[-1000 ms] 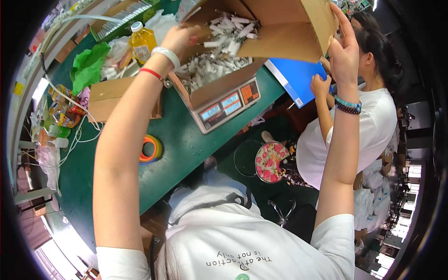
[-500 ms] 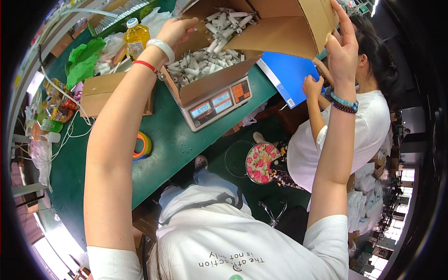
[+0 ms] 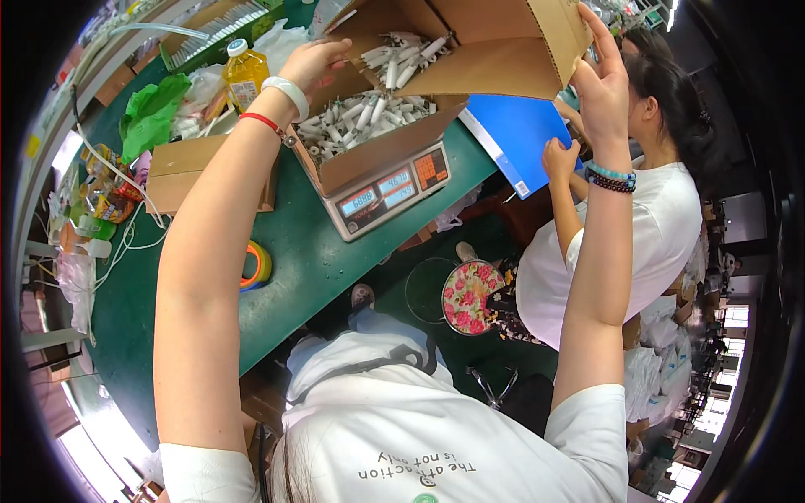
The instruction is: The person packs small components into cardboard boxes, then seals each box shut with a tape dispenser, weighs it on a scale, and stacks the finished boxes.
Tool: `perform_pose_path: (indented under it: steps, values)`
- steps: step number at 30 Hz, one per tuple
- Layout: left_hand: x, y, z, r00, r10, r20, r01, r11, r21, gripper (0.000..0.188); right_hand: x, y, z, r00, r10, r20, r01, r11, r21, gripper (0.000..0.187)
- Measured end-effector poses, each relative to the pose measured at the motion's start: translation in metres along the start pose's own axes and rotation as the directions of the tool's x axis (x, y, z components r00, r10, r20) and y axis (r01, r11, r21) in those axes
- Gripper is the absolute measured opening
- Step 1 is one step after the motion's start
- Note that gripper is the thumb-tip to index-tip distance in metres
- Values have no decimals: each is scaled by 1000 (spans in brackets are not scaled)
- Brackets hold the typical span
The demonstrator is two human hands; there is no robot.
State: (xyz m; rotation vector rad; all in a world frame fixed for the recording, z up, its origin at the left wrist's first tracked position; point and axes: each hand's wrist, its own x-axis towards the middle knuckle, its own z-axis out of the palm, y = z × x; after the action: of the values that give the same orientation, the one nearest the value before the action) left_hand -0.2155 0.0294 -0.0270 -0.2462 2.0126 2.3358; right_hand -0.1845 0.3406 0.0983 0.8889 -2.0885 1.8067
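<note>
My right hand grips the right edge of a tilted brown cardboard box. Small white tube-shaped parts lie at that box's lower left opening. Beneath it, a second cardboard box holds many similar white parts and sits on a digital scale with lit displays. My left hand, with a white bangle and red cord at its wrist, is beside the tilted box's left side. Its fingers are curled, and whatever they hold is hidden.
On the green table are a tape roll, a closed carton, a bottle of yellow liquid and a green bag. A co-worker sits at right by a blue folder. A floral stool stands below.
The tilted box and my right hand have shifted slightly left. Parts in the tilted box have slid and lie fewer at its opening. The scale's displayed figures have changed.
</note>
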Motion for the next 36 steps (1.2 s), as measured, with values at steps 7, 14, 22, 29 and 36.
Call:
perform_pose_path:
  steps: [7, 14, 22, 29, 36]
  values:
    - [3, -3, -1, 999, 24, 31, -26, 998, 65, 36, 10, -9, 10, 995, -99, 34, 101, 992, -78, 63]
    - [0, 0, 8, 999, -43, 11, 44, 998, -47, 41, 7, 4, -11, 983, -169, 73, 172, 985, -29, 64]
    - [-3, 8, 8, 1000, -12, -1, 11, 1000, -19, 34, 5, -13, -2, 996, -78, 45, 81, 995, -55, 63]
    - [0, 9, 7, 1000, 3, -18, -3, 1000, -11, 29, 7, -6, -12, 999, -41, 30, 41, 999, -4, 62]
    - [-3, 30, 18, 989, 144, -29, -144, 990, -5, 38, 13, 28, -56, 999, 3, -38, 3, 987, 159, 50]
